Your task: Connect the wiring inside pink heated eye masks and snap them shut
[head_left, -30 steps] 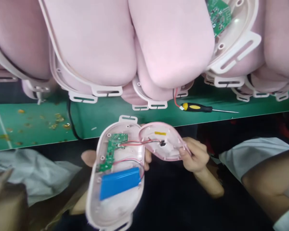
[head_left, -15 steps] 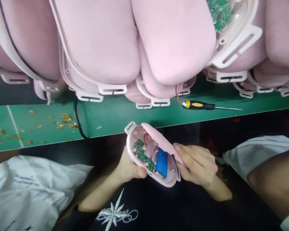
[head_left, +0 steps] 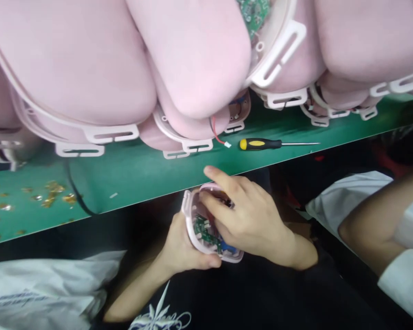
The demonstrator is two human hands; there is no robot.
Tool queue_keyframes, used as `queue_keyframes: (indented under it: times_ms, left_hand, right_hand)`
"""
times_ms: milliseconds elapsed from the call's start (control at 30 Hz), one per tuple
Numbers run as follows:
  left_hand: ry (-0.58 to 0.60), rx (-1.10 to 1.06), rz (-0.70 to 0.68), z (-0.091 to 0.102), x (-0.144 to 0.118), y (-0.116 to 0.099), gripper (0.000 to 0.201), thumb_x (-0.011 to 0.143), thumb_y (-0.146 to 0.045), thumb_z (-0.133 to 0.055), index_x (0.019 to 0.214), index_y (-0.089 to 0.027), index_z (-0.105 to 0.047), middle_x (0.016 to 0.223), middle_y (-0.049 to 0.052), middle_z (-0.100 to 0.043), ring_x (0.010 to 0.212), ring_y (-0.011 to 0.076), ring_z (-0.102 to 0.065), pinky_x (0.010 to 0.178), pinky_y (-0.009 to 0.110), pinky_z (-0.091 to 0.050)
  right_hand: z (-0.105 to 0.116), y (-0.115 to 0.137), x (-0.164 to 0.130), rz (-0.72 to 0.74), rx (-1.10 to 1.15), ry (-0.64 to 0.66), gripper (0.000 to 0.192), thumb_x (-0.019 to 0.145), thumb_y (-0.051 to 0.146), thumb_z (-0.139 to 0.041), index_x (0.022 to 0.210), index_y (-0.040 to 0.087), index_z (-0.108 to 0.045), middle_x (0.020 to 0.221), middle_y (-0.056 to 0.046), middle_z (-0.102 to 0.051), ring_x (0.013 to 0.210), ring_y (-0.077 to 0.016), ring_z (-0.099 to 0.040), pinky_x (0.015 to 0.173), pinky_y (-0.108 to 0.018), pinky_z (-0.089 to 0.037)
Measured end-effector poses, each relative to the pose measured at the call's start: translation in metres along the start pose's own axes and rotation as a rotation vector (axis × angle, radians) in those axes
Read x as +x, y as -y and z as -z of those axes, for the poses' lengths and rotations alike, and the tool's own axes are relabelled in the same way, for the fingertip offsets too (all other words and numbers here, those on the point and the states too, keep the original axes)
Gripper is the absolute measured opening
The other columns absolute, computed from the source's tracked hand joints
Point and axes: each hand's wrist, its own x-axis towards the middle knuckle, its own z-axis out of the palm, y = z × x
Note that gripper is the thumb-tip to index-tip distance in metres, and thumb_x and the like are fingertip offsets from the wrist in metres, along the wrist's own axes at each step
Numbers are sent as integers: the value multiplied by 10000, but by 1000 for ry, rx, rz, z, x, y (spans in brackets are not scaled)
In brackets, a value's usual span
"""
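Here, a small pink oval plastic shell [head_left: 192, 224] with a green circuit board [head_left: 206, 231] inside is held just below the near edge of the green work mat [head_left: 141, 169], over the person's lap. It is cupped from beneath by the left hand [head_left: 184, 247], whose thumb is pressed along the lower rim, apparently so that the open side stays turned upward. The right hand [head_left: 248, 220] is laid over the shell's opening, its fingers bent into the cavity and the forefinger stretched out toward the mat; whether anything is pinched inside cannot be told. A strip of blue is glimpsed under that hand. On the mat, a yellow-and-black screwdriver [head_left: 261, 144] is laid within reach, beside a red-and-black wire with a white plug [head_left: 220, 137]. Behind it, large pink padded housings [head_left: 124, 68] are heaped, one showing its own circuit board. Golden scraps [head_left: 55, 192] are scattered at left. No legible writing is seen; only a white star-like print on the dark shirt [head_left: 161, 311].
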Motion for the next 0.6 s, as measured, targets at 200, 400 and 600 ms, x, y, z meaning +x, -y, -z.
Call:
queue_keyframes:
  times_ms: [200,400,600]
  left_hand:
    - [-100,49,-28,12,-8,11,814,794,-751,-878,1411,-254,-691,1193,114,-840,1074,347,-842,941,417,-726]
    - [-121,121,58,15,-11,17,1015,631,-792,-954,1452,-275,-657,1285,156,-808,1137,426,-805,1047,592,-669]
    - [176,35,-74,18,10,1,813,795,-771,-837,1409,-268,-663,1061,101,-812,843,300,-818,794,443,-720]
  right_hand:
    - [3,-15,-9,178,481,-16,498,1061,145,-572,1549,76,-507,1658,-257,-550,1589,-303,-525,1220,-467,-606]
    - [-8,-16,-18,160,644,-34,533,1101,204,-619,1602,91,-477,1572,-242,-646,1586,-261,-531,1280,-466,-550]
    - [-11,-33,-13,-43,902,67,536,1085,466,-684,1563,247,-580,1493,-139,-729,1449,-258,-671,1234,-483,-558]
